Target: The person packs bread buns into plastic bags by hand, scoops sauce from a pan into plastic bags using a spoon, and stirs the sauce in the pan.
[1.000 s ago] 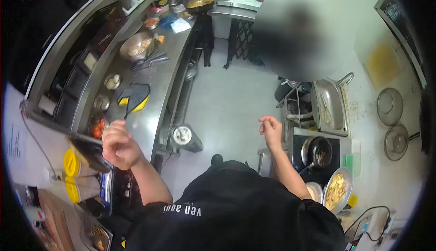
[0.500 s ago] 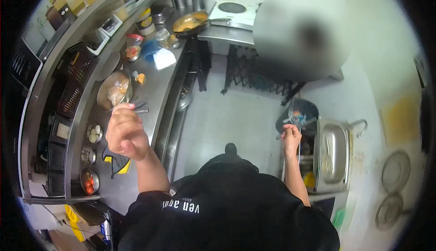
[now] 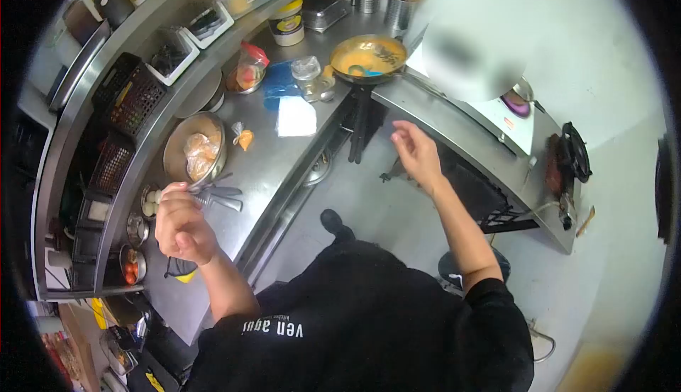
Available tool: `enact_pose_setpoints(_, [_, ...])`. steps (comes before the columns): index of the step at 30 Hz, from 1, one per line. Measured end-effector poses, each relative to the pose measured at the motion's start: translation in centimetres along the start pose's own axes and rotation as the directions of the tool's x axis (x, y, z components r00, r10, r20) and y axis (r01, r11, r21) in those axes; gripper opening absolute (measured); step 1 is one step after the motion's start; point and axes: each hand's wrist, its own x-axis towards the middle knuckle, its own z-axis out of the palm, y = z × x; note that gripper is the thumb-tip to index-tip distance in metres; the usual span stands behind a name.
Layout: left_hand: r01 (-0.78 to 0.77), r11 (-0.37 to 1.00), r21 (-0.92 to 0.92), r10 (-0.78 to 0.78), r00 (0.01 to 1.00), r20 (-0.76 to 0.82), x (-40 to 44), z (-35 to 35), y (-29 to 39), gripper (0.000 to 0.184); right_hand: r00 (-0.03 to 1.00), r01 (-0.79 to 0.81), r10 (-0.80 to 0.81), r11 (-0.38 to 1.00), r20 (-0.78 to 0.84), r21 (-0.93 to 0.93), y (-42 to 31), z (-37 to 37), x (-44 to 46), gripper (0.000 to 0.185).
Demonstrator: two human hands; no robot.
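My left hand (image 3: 183, 225) hangs over the steel counter with its fingers curled in; whether they hold anything is hidden. Just beyond its fingertips are a metal bowl (image 3: 170, 157) with a clear plastic bag (image 3: 202, 152) inside and several knives (image 3: 225, 198). A small tied bag of something orange (image 3: 243, 139) lies beside the bowl. My right hand (image 3: 417, 152) is in the air over the aisle, fingers apart, nothing in it. Ahead of it a frying pan (image 3: 369, 41) holds orange sauce, with a blue-headed utensil (image 3: 365, 71) in it.
A white sheet (image 3: 296, 117), a blue plastic bag (image 3: 282, 84) and a clear container (image 3: 306, 69) lie on the steel counter (image 3: 262, 169). At the right is a white hot plate (image 3: 516, 137). Shelves with crates (image 3: 131, 101) run along the left. A blurred patch hides part of the back.
The view has swung right toward the pan and hot plate. My right hand has left the bin beside the sink and now reaches forward with fingers apart. My left hand stays near the bowl, curled.
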Motion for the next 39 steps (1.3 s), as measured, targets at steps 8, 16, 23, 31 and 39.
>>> enact_pose_setpoints(8, [0.209,0.972,-0.109,-0.221,0.968,-0.115,-0.4,5.5,-13.6,0.040,0.925,0.378,-0.278,0.743,0.260,-0.552,7.8,4.1,18.2,0.013])
enact_pose_setpoints(16, [0.629,0.775,0.070,-0.625,0.778,-0.068,-1.5,15.1,-19.4,0.020,0.830,0.351,0.270,0.428,0.488,-0.833,20.2,9.7,31.8,0.025])
enact_pose_setpoints(23, [0.481,0.659,0.578,-0.672,0.722,0.165,-6.1,22.1,-25.1,0.059,0.584,0.535,0.380,0.485,0.717,-0.692,22.8,12.3,35.1,0.021])
enact_pose_setpoints(31, [0.196,0.554,0.809,-0.689,0.654,0.314,-8.0,31.4,-29.3,0.053,0.650,0.513,0.126,0.654,0.749,-0.555,27.5,11.0,38.0,0.027])
enact_pose_setpoints(39, [0.735,0.383,0.559,-0.870,0.085,0.485,-11.2,39.1,-26.4,0.034,0.698,0.616,0.038,0.477,0.715,-0.626,31.4,10.7,42.1,0.021])
